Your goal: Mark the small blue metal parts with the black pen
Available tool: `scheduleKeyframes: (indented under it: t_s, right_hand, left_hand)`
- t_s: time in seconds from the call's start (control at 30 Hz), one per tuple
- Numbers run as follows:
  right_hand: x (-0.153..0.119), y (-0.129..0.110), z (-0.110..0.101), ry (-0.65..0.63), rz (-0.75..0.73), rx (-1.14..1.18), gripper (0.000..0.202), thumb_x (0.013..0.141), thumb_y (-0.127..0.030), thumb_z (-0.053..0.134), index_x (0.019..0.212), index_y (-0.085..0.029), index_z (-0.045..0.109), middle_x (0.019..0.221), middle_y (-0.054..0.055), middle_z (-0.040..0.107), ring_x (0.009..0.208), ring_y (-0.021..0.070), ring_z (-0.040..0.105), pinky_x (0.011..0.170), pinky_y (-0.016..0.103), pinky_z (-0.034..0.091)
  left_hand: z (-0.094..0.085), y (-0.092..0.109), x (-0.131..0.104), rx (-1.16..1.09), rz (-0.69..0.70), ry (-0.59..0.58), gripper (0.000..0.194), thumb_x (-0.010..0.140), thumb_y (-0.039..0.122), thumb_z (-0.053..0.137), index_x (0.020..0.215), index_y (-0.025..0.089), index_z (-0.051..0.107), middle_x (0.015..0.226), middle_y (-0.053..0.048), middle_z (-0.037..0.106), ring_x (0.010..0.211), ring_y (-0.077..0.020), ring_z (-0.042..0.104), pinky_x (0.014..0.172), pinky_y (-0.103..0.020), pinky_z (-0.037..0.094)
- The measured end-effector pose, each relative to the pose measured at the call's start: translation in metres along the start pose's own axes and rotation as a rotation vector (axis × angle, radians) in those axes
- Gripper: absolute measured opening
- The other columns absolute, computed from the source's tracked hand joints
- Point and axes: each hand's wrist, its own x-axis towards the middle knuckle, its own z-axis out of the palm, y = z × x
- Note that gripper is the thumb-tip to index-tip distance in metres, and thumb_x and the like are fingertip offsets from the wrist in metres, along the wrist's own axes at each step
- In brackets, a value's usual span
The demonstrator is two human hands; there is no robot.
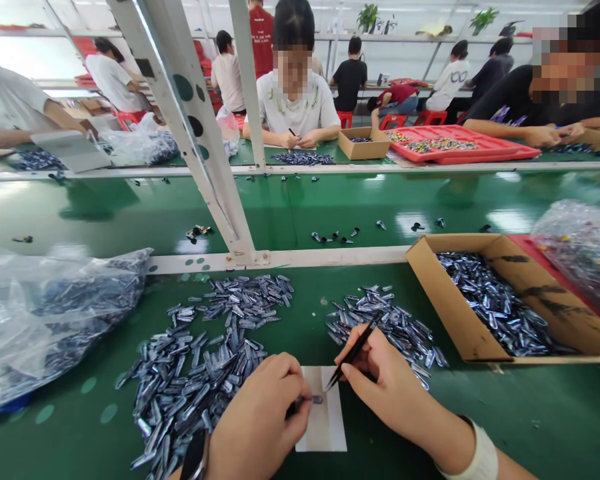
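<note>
My left hand (266,415) pinches a small dark translucent plastic piece (316,399), its tip sticking out past the fingers over a white card (330,430). In my right hand (387,373) is a pair of black tweezers (354,354), held like a pen. Their points hang just above the card, a little right of the piece and apart from it. A large heap of similar plastic pieces (180,387) spreads on the green table left of the card. A smaller pile (380,313) lies beyond my right hand.
A cardboard box (433,303) of pieces stands at right, beside a clear plastic bag (580,247). Another filled bag (70,320) lies at left. A white metal post (200,147) rises ahead. Across the green conveyor (290,207), carrying scattered small parts, a co-worker (297,100) sits.
</note>
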Motion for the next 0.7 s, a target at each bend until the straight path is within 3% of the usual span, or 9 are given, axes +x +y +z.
scheduleKeyframes:
  t_s: [0.47, 0.7]
  right_hand:
    - [0.0007, -0.0016, 0.0008, -0.013, -0.018, -0.046, 0.017, 0.084, -0.015, 0.057, 0.094, -0.024, 0.047, 0.086, 0.001, 0.063, 0.078, 0.0181, 0.067, 0.070, 0.032, 0.056]
    - [0.0021, 0.0003, -0.0004, 0.026, 0.020, 0.073, 0.016, 0.085, -0.018, 0.059, 0.092, -0.025, 0.046, 0.083, -0.001, 0.061, 0.075, 0.0170, 0.065, 0.069, 0.033, 0.057]
  left_hand:
    - [0.0005, 0.0047, 0.0011, 0.077, 0.044, -0.015, 0.018, 0.079, 0.008, 0.066, 0.073, 0.025, 0.071, 0.087, 0.001, 0.065, 0.086, -0.0179, 0.061, 0.078, -0.032, 0.046]
    - [-0.0009, 0.0045, 0.0017, 0.056, 0.052, 0.000, 0.020, 0.077, 0.006, 0.068, 0.071, 0.025, 0.071, 0.087, 0.003, 0.066, 0.084, -0.0169, 0.061, 0.078, -0.031, 0.046]
